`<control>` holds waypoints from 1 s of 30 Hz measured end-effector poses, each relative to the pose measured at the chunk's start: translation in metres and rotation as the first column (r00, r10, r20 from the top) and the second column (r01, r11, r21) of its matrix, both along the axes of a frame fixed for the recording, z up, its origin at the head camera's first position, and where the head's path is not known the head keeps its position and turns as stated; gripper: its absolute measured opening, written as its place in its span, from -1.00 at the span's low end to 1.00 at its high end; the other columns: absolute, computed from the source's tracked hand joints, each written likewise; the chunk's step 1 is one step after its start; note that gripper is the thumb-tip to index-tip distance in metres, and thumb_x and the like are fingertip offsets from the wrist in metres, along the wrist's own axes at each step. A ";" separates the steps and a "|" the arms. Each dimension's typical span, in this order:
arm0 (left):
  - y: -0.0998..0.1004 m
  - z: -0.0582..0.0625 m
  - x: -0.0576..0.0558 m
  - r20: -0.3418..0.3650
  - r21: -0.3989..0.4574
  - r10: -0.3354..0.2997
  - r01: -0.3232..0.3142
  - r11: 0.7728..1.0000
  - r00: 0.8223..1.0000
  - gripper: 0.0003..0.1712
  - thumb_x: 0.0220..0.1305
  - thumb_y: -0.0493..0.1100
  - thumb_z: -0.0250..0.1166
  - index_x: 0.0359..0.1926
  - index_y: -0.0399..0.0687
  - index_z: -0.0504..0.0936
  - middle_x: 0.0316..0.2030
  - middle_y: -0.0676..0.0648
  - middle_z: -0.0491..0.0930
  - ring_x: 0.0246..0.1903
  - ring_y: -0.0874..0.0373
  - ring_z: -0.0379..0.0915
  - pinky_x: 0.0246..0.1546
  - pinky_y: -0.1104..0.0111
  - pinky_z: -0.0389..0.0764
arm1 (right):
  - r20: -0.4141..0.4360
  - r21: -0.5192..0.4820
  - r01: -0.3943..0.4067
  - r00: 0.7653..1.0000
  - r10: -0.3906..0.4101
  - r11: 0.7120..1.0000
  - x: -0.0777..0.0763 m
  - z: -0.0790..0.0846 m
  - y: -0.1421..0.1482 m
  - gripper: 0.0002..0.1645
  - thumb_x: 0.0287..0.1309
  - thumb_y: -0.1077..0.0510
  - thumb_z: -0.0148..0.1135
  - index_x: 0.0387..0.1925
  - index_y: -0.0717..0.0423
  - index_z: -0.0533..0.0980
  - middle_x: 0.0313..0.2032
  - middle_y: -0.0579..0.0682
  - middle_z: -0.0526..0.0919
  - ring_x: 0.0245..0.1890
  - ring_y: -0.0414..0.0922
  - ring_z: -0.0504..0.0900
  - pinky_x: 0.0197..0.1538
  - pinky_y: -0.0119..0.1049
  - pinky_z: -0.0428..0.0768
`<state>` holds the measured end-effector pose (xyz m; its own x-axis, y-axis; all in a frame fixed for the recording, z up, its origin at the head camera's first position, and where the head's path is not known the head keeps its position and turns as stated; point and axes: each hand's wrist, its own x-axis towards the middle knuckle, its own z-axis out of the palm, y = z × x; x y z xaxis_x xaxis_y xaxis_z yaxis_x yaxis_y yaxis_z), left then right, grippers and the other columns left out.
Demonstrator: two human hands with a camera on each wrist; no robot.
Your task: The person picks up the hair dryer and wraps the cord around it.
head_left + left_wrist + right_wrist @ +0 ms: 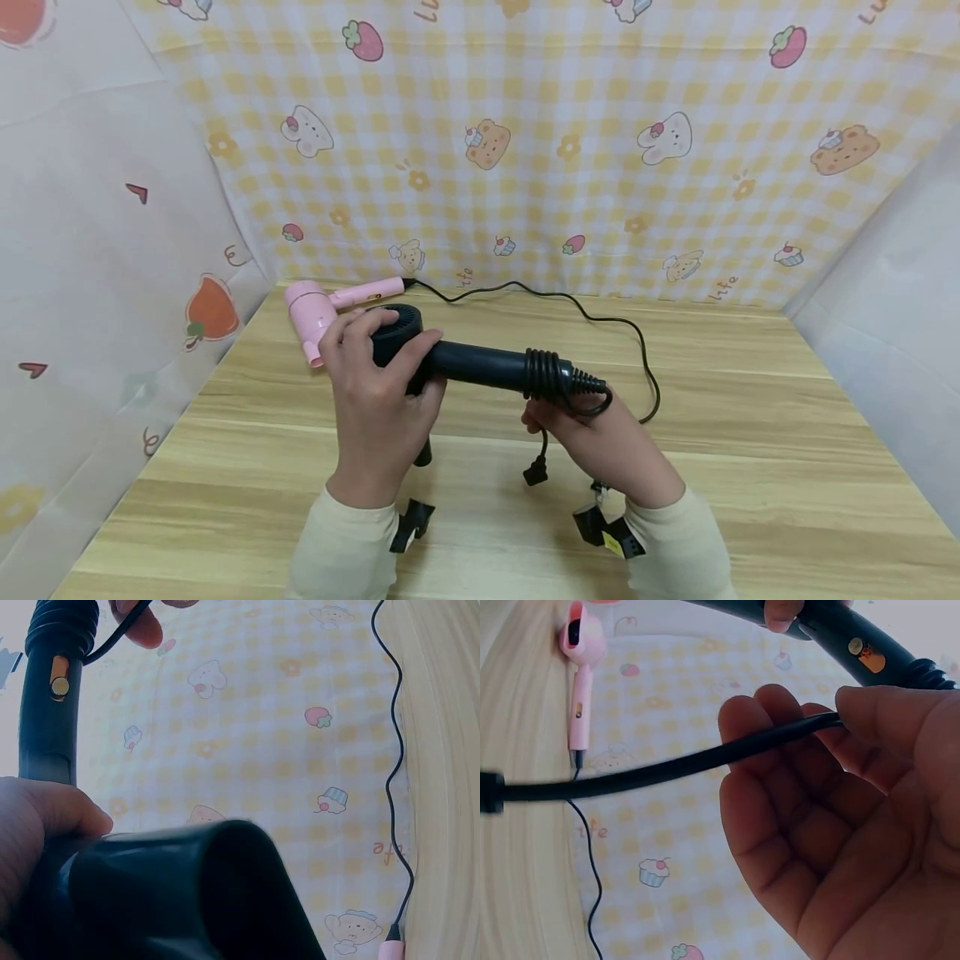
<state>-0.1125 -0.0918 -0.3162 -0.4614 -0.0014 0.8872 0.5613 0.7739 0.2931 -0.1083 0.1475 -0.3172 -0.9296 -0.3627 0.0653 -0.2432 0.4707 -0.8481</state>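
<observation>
A dark hair dryer point(480, 364) is held above the table, its handle pointing right. My left hand point(375, 400) grips it round the head, with the thumb near the top of the handle. Several turns of black cord point(542, 373) are wound round the handle's end. Below that end, my right hand point(611, 450) pinches the cord's loose length point(667, 766) between thumb and fingers. From there the cord hangs down to a black plug point(536, 472). In the left wrist view the dryer's dark barrel point(142, 892) fills the lower part.
A pink hair dryer point(311, 321) lies at the back left of the wooden table point(750, 433). Its thin black cord point(547, 293) runs along the back edge and curves forward on the right. A checked curtain point(525, 192) hangs behind the table.
</observation>
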 end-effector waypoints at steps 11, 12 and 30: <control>-0.002 -0.002 0.000 0.016 0.008 0.012 -0.012 1.000 1.000 -0.63 -0.14 -0.41 0.50 -0.21 -0.09 0.77 0.03 -0.36 0.43 0.11 -0.39 0.16 0.12 -0.14 0.27 | -0.068 0.012 -0.099 0.993 0.100 0.995 0.000 0.000 -0.001 -0.80 0.42 0.21 0.09 -0.11 -0.01 0.64 -0.52 -0.13 0.58 -0.46 -0.12 0.59 -0.27 -0.25 0.56; -0.001 -0.002 0.000 0.018 0.008 0.008 -0.008 1.000 1.000 -0.63 -0.14 -0.41 0.50 -0.21 -0.09 0.77 0.03 -0.36 0.43 0.11 -0.39 0.16 0.11 -0.14 0.26 | -0.067 0.015 -0.102 0.992 0.103 0.995 0.000 0.001 -0.001 -0.80 0.42 0.20 0.09 -0.10 0.00 0.64 -0.53 -0.12 0.56 -0.48 -0.13 0.57 -0.31 -0.25 0.55; -0.002 -0.003 -0.003 0.025 0.039 0.031 -0.032 0.999 0.999 -0.62 -0.16 -0.47 0.44 -0.21 -0.13 0.74 0.03 -0.37 0.43 0.12 -0.39 0.15 0.10 -0.17 0.20 | -0.092 0.075 -0.181 0.978 0.188 0.981 -0.001 0.000 -0.002 -0.74 0.35 0.23 0.16 0.02 -0.01 0.61 -0.26 -0.16 0.66 -0.54 -0.25 0.48 -0.38 -0.32 0.52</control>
<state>-0.1156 -0.0936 -0.3189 -0.4816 -0.0508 0.8749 0.5293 0.7788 0.3366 -0.1095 0.1454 -0.3175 -0.8365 -0.5340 0.1228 -0.4114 0.4641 -0.7845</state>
